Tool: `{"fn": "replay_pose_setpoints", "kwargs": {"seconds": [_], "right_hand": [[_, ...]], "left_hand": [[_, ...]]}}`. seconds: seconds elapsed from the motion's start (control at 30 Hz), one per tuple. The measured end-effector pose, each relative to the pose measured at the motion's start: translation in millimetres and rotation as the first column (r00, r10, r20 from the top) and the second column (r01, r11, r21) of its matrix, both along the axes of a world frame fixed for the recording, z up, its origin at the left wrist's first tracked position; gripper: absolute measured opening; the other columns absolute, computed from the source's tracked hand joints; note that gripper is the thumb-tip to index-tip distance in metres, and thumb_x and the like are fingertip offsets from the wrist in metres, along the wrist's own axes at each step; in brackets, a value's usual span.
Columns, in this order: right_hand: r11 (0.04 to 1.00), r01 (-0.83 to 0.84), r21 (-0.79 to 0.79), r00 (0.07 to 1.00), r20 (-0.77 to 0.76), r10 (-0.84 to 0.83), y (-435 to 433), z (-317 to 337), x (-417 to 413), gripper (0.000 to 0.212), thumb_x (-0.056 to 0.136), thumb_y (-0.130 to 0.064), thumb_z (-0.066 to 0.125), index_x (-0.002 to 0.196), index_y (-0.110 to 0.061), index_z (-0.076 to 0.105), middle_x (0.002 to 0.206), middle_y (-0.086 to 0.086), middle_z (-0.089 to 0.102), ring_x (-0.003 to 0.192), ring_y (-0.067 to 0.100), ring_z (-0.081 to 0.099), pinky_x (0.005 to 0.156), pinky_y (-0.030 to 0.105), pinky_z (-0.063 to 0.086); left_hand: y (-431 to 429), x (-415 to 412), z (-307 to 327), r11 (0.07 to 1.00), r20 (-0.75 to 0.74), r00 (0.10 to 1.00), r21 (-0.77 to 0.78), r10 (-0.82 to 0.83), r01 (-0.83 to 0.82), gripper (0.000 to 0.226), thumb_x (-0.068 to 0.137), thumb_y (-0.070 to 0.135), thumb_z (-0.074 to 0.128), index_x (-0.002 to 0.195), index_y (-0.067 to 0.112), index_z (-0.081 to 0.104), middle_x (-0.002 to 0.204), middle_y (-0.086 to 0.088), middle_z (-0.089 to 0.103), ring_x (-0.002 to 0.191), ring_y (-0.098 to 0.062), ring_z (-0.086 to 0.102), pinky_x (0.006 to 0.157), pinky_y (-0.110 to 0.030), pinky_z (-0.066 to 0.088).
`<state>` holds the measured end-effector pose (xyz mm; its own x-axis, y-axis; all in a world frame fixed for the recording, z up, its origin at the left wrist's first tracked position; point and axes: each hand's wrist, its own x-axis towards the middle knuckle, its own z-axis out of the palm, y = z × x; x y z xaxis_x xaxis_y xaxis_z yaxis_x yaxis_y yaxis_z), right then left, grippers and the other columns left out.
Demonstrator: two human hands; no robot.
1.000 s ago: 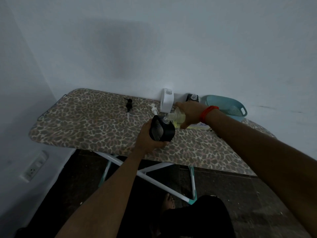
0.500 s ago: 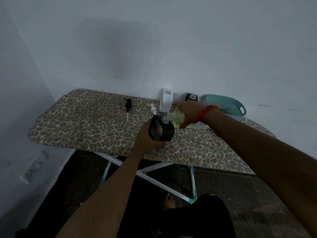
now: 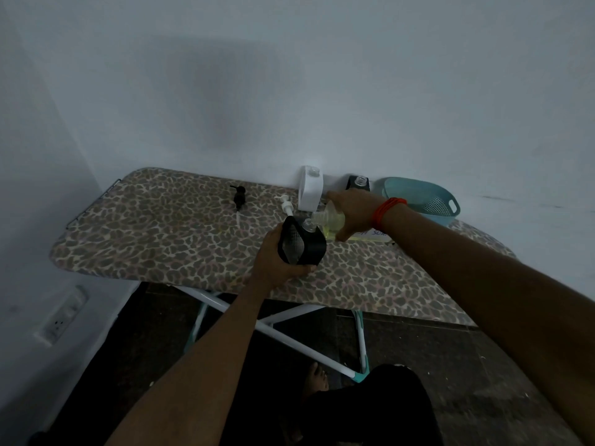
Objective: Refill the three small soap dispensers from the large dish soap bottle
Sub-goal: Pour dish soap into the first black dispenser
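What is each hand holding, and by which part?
The left hand grips the black dispenser round its lower body; the right hand grips the tilted soap bottle round its body, neck toward the dispenser's opening.

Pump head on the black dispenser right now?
No: the black pump head lies on the ironing board, apart from the black dispenser in the left hand.

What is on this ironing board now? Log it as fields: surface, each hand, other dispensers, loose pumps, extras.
surface: ironing board, leopard-print cover
left hand: grips black dispenser, tilted
right hand: holds dish soap bottle tipped, neck at that dispenser's opening
other dispensers: white dispenser and second black dispenser by the wall, no pumps fitted
loose pumps: black pump, white pump, on the board
extras: teal colander, far right
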<state>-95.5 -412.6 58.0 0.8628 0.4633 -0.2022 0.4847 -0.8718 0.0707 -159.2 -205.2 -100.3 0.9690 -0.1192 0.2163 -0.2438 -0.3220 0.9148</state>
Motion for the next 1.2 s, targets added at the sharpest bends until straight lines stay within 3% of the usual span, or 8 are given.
{"fn": "replay_pose_setpoints", "kwargs": {"seconds": [0.1,0.27,0.47,0.73,0.93,1.2], "right_hand": [[1.000,0.004,0.006,1.000,0.006,-0.004,-0.4,-1.5,1.2,0.103,0.063,-0.044,0.089,0.144,-0.010,0.034,0.119,0.013,0.063,0.105,0.029,0.061,0.088,0.041,0.054],[1.000,0.009,0.011,1.000,0.011,-0.009,-1.4,-3.5,3.2,0.104,0.062,-0.046,0.089,0.143,-0.012,0.035,0.120,0.013,0.062,0.104,0.028,0.060,0.078,0.032,0.047],[1.000,0.005,0.031,1.000,0.023,-0.006,-2.8,-6.2,4.9,0.106,0.061,-0.045,0.090,0.144,-0.012,0.033,0.120,0.012,0.063,0.103,0.028,0.061,0.074,0.029,0.042],[0.999,-0.003,0.032,1.000,0.021,0.003,-3.8,-6.4,5.8,0.103,0.062,-0.045,0.090,0.142,-0.011,0.035,0.117,0.012,0.064,0.090,0.019,0.053,0.072,0.029,0.040],[1.000,-0.011,0.003,1.000,0.028,0.011,-3.9,-7.7,7.6,0.102,0.062,-0.047,0.088,0.141,-0.012,0.035,0.117,0.012,0.063,0.098,0.026,0.060,0.074,0.031,0.045],[1.000,-0.006,-0.004,1.000,0.023,0.006,-3.7,-7.8,7.8,0.101,0.062,-0.047,0.088,0.140,-0.012,0.035,0.112,0.010,0.063,0.086,0.019,0.051,0.071,0.031,0.043]], "left_hand": [[0.5,0.5,0.9,1.000,-0.010,1.000,0.010,-0.011,0.011,0.108,0.066,0.030,0.097,0.155,0.016,0.037,0.152,-0.005,0.048,0.140,-0.026,0.048,0.113,-0.053,0.043],[-0.3,1.3,2.3,1.000,-0.021,1.000,0.021,-0.003,0.004,0.105,0.069,0.027,0.095,0.155,0.016,0.037,0.152,-0.005,0.049,0.139,-0.026,0.049,0.113,-0.054,0.043],[0.1,3.5,3.3,0.998,-0.036,0.999,0.054,-0.027,0.029,0.107,0.070,0.027,0.094,0.157,0.016,0.033,0.155,-0.005,0.045,0.143,-0.026,0.045,0.115,-0.052,0.041],[0.5,2.7,1.0,0.999,-0.030,1.000,0.032,0.000,0.001,0.107,0.068,0.028,0.096,0.155,0.017,0.036,0.152,-0.004,0.048,0.139,-0.025,0.048,0.113,-0.053,0.043],[0.3,2.2,-0.8,1.000,-0.020,1.000,0.021,0.003,-0.003,0.106,0.068,0.027,0.096,0.155,0.019,0.037,0.151,-0.003,0.049,0.138,-0.025,0.049,0.112,-0.052,0.044],[1.6,1.4,-2.2,1.000,0.000,1.000,0.003,-0.004,0.004,0.104,0.067,0.026,0.096,0.154,0.020,0.039,0.151,0.000,0.049,0.138,-0.022,0.049,0.112,-0.052,0.045]]}}
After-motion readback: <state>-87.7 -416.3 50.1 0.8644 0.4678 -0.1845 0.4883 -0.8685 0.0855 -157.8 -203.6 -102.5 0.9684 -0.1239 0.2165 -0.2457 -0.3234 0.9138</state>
